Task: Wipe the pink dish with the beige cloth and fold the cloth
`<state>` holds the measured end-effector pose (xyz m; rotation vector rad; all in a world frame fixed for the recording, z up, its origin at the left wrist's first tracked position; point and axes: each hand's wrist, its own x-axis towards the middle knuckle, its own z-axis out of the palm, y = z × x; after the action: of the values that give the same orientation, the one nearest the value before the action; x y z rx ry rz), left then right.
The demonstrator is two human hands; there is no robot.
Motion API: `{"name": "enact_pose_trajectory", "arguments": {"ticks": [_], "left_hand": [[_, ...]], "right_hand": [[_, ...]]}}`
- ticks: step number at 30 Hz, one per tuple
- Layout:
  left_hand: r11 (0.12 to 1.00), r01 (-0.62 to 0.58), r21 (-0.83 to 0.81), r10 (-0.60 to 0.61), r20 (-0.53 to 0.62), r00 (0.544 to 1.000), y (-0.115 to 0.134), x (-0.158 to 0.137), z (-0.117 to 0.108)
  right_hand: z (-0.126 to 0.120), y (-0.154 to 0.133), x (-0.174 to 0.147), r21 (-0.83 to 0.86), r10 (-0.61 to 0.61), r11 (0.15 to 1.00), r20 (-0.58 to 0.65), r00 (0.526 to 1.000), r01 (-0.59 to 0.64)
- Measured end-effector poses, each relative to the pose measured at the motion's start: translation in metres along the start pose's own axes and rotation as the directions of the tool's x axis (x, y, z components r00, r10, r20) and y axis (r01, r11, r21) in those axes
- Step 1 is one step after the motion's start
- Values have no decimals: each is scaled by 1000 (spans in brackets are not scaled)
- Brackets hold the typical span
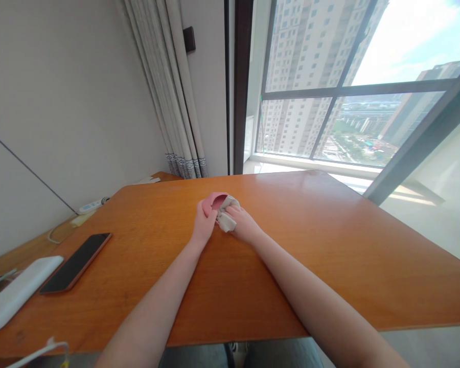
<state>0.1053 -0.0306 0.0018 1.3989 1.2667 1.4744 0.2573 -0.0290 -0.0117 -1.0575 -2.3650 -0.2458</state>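
Over the middle of the wooden table [276, 220], my left hand [204, 224] is closed round the side of a small pink cup [211, 202]. The cup is tipped so that its dark opening faces right. My right hand [245, 223] grips a crumpled light grey cloth [227, 223] beside the cup's opening, with the cloth against the rim. Part of the cloth lies under my right fingers, and how far it reaches into the cup is hidden.
A dark phone [76, 263] lies on the table at the left, next to a white power bank [21, 291]. A white cable [42, 350] crosses the near left corner. Behind the far left edge sits a power strip [90, 206]. Curtains [168, 92] and a large window stand beyond.
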Motion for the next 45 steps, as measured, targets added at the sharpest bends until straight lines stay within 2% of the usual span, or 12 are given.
{"name": "enact_pose_trajectory", "arguments": {"ticks": [3,6,11,15,19,24,28,30,34,40,42,45], "left_hand": [[1000,2,-18,-3,-58,998,-2,-4,3],[989,16,-148,-40,-159,986,-9,-15,16],[960,23,-280,-71,-164,984,-21,-24,30],[986,95,-138,-117,-155,981,-17,-11,14],[998,61,18,-62,3,998,-6,-2,1],[973,51,-223,-78,-112,991,-8,-19,22],[926,32,-377,-58,-57,997,-12,-27,32],[939,47,-342,-61,-30,998,-13,-21,26],[990,51,-133,-51,6,999,-7,2,2],[986,149,69,-159,162,974,-2,14,-16],[989,140,48,-146,160,976,-4,10,-15],[971,167,-170,-162,43,986,-6,-2,-2]], "right_hand": [[0,-6,-1,-11,23,1000,10,1000,-23],[4,-13,-2,-20,83,996,-11,997,-83],[10,-13,-3,57,124,991,-11,992,-124],[7,-7,-2,58,58,997,32,998,-59],[5,-3,-4,-25,21,999,17,1000,-20],[9,-7,-8,-44,101,994,-29,995,-102],[13,-11,-8,8,151,989,-97,984,-151],[12,-10,-6,13,111,994,-89,990,-110],[2,-4,-3,4,-25,1000,-44,999,25],[-8,-4,-2,12,-59,998,33,998,59],[-8,-6,-1,18,-48,999,54,997,47],[-7,-9,-1,-12,35,999,47,998,-34]]}}
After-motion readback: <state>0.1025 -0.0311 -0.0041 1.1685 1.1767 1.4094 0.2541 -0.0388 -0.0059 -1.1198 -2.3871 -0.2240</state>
